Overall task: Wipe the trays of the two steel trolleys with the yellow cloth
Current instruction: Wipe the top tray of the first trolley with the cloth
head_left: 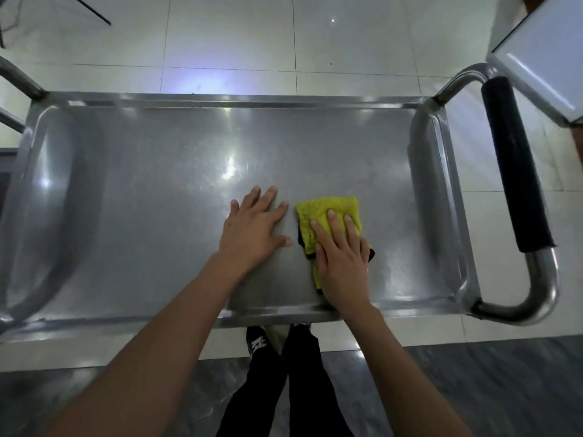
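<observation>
steel tray point(142, 190), yellow cloth point(328, 212) inside

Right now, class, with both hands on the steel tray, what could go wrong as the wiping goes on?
The yellow cloth is bunched small under the right hand, so strokes may miss the tray corners. The left hand lies bare on the steel and may leave smears.

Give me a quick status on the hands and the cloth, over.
Right hand pressing folded yellow cloth flat on steel trolley tray. Left hand flat on bare tray beside it. Nothing else on the tray.
</observation>
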